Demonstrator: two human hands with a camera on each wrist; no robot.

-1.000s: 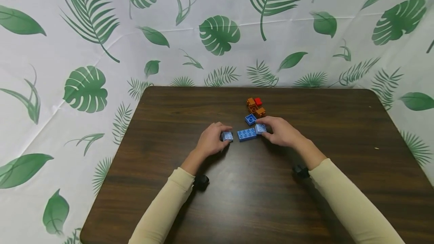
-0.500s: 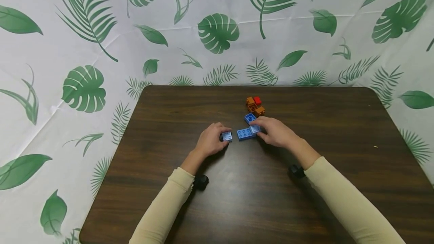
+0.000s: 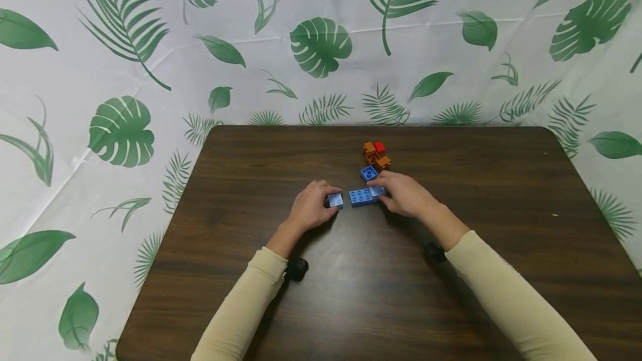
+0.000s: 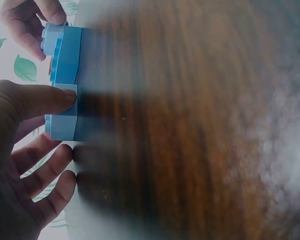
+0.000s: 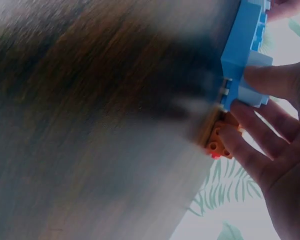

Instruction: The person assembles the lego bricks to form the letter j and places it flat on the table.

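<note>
My left hand pinches a light blue square brick that sits on the dark wooden table; the thumb lies on top of this brick. Just to its right lies a longer blue brick. My right hand pinches a second light blue brick at the long brick's right end, seemingly on top of it. In the right wrist view the thumb presses this light brick against the blue brick.
A small blue brick lies just behind the right hand. Further back is a cluster of orange bricks with a red brick. A leaf-patterned white cloth surrounds the table.
The right hand has shifted its light blue brick a little left, from beside the long blue brick's right end to over that end. The left hand has stayed put.
</note>
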